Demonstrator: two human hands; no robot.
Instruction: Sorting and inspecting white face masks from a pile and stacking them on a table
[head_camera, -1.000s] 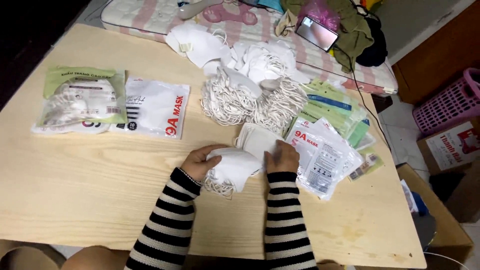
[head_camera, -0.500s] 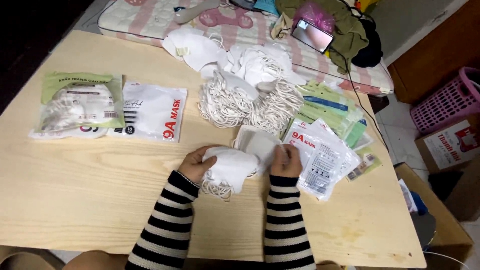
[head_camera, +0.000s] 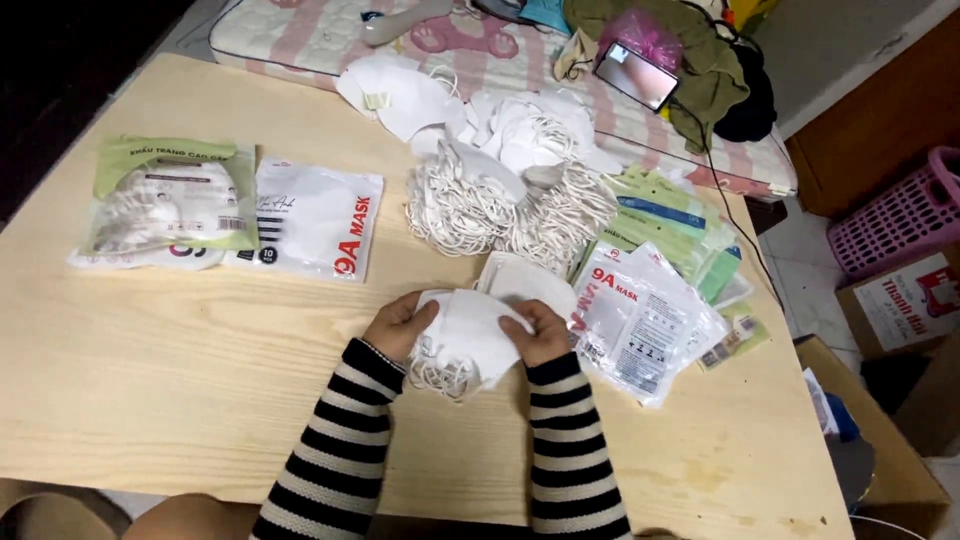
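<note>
Mask packets (head_camera: 650, 320) and a heap of ear loops (head_camera: 510, 210) crowd the table; left hand (head_camera: 398, 325) and right hand (head_camera: 540, 330) both grip the white mask stack (head_camera: 470, 335) between them

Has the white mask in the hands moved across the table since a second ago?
No. The white mask stays between both hands, just in front of the heap of white ear loops and left of the clear packets, as before.
</note>
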